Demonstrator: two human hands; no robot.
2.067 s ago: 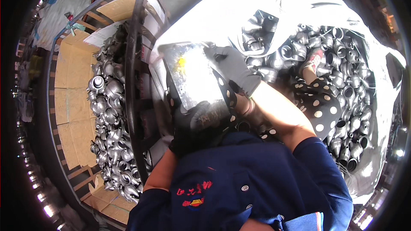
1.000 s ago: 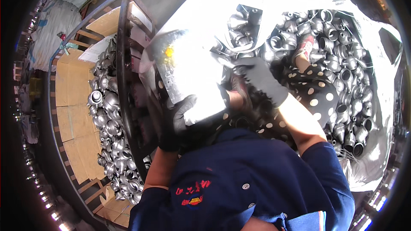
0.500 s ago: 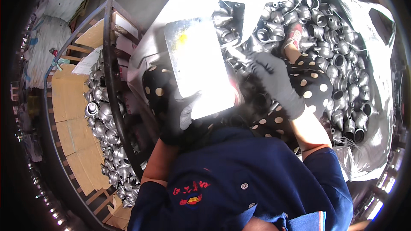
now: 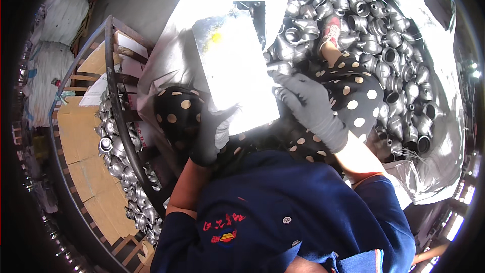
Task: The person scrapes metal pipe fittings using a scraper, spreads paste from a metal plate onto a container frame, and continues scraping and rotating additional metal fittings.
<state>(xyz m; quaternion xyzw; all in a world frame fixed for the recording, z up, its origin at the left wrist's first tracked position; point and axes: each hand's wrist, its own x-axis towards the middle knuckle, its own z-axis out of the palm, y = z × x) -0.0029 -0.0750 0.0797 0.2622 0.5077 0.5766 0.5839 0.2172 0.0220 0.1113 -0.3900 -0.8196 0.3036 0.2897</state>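
A flat rectangular board (image 4: 237,71), washed out by glare, leans over my lap with a yellow smudge near its upper left. My left hand (image 4: 216,132), in a grey glove, grips its lower left corner, the fingers partly hidden beneath it. At the board's right edge is my gloved right hand (image 4: 309,105), fingers stretched out and apart, their tips close to or touching the edge; I cannot tell which. Just past those fingertips lie grey pipe fittings (image 4: 286,50), part of a large heap in a white bulk sack.
The white sack's wall (image 4: 444,162) surrounds the fittings, and a foot in a red shoe (image 4: 332,31) rests among them. On the left, a dark metal-framed crate (image 4: 117,91) lined with cardboard (image 4: 96,172) holds more fittings. Wrapped white bales (image 4: 53,78) stand beyond it.
My right hand has moved left and down to the board's right edge, its fingers straighter. The left hand keeps its grip. The view has shifted slightly.
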